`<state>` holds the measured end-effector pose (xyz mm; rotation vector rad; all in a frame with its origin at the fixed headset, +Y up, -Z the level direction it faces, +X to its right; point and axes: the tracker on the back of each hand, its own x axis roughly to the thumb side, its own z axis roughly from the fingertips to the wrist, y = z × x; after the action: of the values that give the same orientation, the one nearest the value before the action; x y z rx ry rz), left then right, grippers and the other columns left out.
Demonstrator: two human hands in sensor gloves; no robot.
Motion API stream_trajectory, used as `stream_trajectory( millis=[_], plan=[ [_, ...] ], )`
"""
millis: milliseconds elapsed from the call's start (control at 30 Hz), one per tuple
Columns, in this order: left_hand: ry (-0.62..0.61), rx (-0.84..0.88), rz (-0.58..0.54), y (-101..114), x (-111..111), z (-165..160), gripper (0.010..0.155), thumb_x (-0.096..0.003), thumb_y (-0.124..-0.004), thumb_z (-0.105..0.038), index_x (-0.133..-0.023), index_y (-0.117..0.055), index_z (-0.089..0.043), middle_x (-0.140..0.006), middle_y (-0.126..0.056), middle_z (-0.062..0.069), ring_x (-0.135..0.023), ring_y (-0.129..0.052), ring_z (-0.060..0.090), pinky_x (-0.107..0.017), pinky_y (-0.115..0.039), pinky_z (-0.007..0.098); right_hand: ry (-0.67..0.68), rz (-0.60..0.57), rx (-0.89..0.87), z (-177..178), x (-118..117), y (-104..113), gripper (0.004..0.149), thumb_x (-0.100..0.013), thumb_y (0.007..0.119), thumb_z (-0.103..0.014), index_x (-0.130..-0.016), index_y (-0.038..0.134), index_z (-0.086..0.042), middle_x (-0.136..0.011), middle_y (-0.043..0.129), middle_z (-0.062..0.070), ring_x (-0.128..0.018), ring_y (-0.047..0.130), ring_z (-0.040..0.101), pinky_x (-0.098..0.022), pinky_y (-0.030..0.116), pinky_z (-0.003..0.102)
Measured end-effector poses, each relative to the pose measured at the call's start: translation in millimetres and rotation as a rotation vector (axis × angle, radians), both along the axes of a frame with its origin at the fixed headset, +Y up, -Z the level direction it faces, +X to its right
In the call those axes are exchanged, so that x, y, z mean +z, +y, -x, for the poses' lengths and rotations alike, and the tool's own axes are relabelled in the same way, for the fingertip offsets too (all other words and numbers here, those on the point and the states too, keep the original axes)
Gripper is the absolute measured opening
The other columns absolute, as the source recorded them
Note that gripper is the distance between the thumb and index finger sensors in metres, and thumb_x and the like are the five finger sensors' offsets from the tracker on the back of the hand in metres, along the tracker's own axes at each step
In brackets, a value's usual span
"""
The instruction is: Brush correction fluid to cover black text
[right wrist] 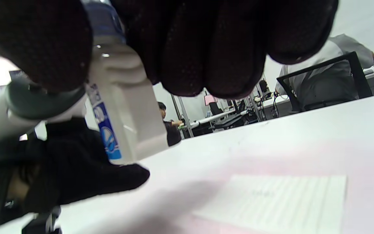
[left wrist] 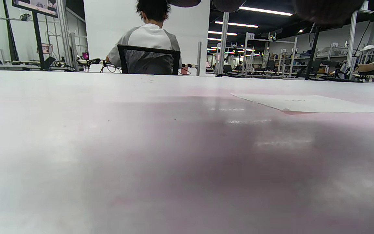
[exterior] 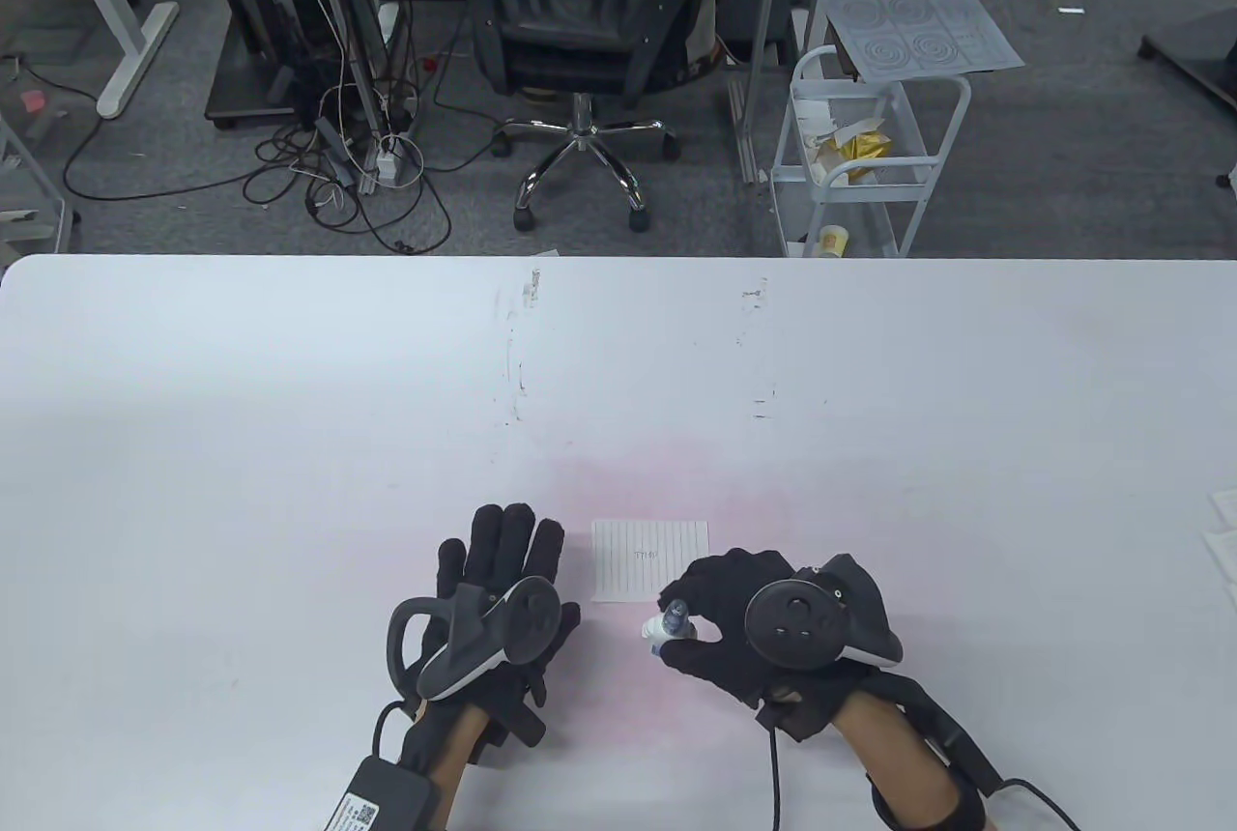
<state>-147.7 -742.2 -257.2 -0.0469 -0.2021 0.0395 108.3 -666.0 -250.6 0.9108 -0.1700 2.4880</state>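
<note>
Gripping a small white correction-fluid bottle (exterior: 665, 626) with a blue label and a bluish cap, the right hand (exterior: 763, 633) in its black sensor glove hovers just off the near right corner of the small white lined sheet of paper (exterior: 650, 560). In the right wrist view the gloved fingers (right wrist: 213, 48) curl around the bottle's upper part (right wrist: 122, 107), thumb on one side and the others on the opposite side, and the bottle hangs clear of the table with its base tilted towards the paper (right wrist: 271, 201). A faint dark mark of writing sits near the middle of that sheet; it is too small to read.

Left of the paper, the left hand (exterior: 503, 599) lies flat on the white tabletop (exterior: 290, 444), palm down, fingers spread and stretched forward, holding nothing. Its fingertips reach about level with the paper's far edge, and the hand is just beside the sheet without touching it. From the left wrist view the paper (left wrist: 307, 103) shows as a thin pale slab lying flat on the table. A pinkish stain tints the tabletop around the sheet.
</note>
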Motion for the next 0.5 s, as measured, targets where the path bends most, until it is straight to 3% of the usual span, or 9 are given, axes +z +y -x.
stream_trajectory(
  millis=[267, 400, 500],
  plan=[
    [-0.041, 0.083, -0.026, 1.8, 2.4, -0.6, 0.078, -0.0407, -0.062, -0.065, -0.108, -0.037, -0.035, -0.118, -0.032, 0.001, -0.113, -0.035, 0.031, -0.079, -0.044, 0.059, -0.036, 0.009, -0.031, -8.3, -4.7, 3.0, 0.056, -0.033, 0.088, -0.056, -0.076, 0.084, -0.020, -0.073, 0.088, 0.005, -0.058, 0.096, 0.032, -0.052, 0.075, 0.055],
    [-0.122, 0.283, -0.058, 10.3, 7.1, -0.2, 0.077, -0.0405, -0.065, -0.064, -0.108, -0.042, -0.034, -0.118, -0.041, 0.002, -0.112, -0.048, 0.031, -0.077, -0.052, 0.058, -0.050, 0.007, -0.014, -8.6, -5.1, 0.3, 0.056, -0.033, 0.088, -0.056, -0.075, 0.084, -0.020, -0.072, 0.088, 0.005, -0.058, 0.096, 0.032, -0.052, 0.075, 0.055],
    [-0.212, 0.436, -0.015, 12.0, 8.6, -3.2, 0.077, -0.0401, -0.069, -0.064, -0.107, -0.046, -0.033, -0.117, -0.047, 0.002, -0.110, -0.055, 0.033, -0.076, -0.056, 0.057, -0.061, 0.003, -0.011, -8.3, -5.0, 0.1, 0.056, -0.033, 0.088, -0.056, -0.076, 0.085, -0.020, -0.072, 0.088, 0.005, -0.058, 0.096, 0.032, -0.052, 0.075, 0.055]
  ],
)
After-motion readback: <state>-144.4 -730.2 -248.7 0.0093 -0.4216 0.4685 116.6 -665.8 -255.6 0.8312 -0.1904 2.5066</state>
